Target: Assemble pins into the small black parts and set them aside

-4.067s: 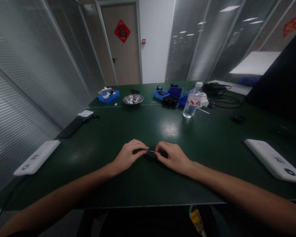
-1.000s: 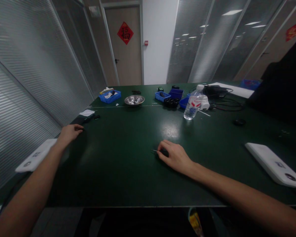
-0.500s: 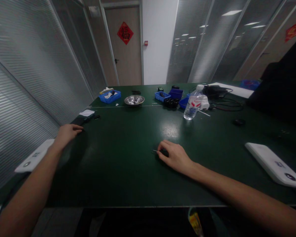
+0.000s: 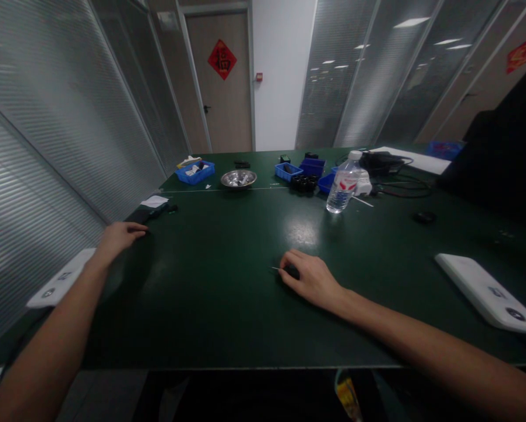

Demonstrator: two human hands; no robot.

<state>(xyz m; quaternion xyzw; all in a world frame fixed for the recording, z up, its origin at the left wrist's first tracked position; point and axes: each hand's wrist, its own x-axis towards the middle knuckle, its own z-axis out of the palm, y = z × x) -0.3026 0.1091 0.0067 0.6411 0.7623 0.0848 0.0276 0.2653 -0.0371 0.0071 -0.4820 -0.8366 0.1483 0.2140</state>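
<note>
My right hand (image 4: pixel 309 276) rests on the dark green table (image 4: pixel 228 305), its fingers closed around a small black-handled tool (image 4: pixel 292 271). A thin metal shaft sticks out of the tool to the left; its exact kind is hard to make out. At the table's left side is my left hand (image 4: pixel 120 239), thumb and fingers pinched together and pointing right. Something dark shows at those fingertips, too small to name. Just beyond this hand lie a flat black object (image 4: pixel 139 216) and a white piece of paper (image 4: pixel 154 201).
Farther back stand a metal bowl (image 4: pixel 239 179), a blue basket (image 4: pixel 195 172), more blue bins (image 4: pixel 312 167) and a water bottle (image 4: pixel 344 183). Cables (image 4: pixel 388 164) lie at back right, a black mouse (image 4: pixel 424 217) nearer. White devices (image 4: pixel 487 290) lie at both sides.
Almost nothing differs. My left hand has shifted very slightly; the right hand keeps its place with the tool in its fingers.
</note>
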